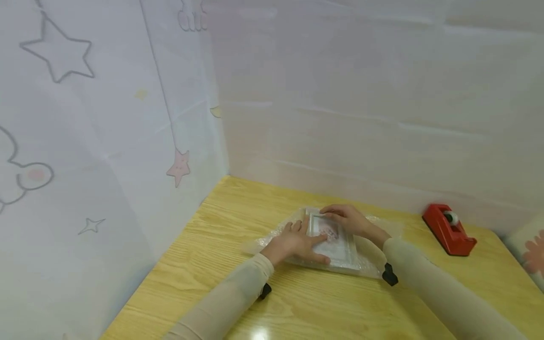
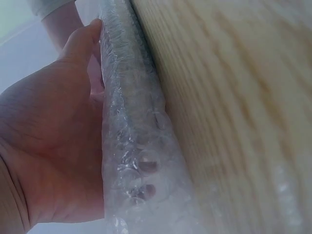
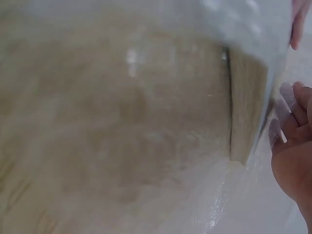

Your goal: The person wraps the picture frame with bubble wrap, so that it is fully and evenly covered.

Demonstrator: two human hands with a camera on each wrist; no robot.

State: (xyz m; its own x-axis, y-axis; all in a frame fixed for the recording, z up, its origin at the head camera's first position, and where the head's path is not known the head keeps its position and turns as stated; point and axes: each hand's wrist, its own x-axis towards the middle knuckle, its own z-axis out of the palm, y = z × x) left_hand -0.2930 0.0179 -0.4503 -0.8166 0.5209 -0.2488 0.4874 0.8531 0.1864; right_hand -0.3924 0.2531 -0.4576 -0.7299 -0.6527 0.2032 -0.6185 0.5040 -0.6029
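Left hand [image 1: 293, 243]: fingers straight and spread, laid across left part of a picture frame [image 1: 340, 252], not gripping. Right hand [image 1: 349, 222]: fingers loosely bent at frame's far edge, toward its right corner; right wrist view shows thin clear film over some fingers, can't tell if they pinch it. Frame lies face up on the tabletop [image 1: 238, 212], pale border, pinkish picture. Bubble wrap [image 2: 136, 161] runs along frame's near side and sticks out left and right; hard to tell how much covers the front. Light sleeves [image 1: 229, 297] on both arms, small black device [image 1: 389, 275] at each wrist. Red tape dispenser [image 1: 446, 229] with a roll in it, well apart on the right, near the back. Pale sheet [image 1: 361, 94] behind, star drawings on left wall.
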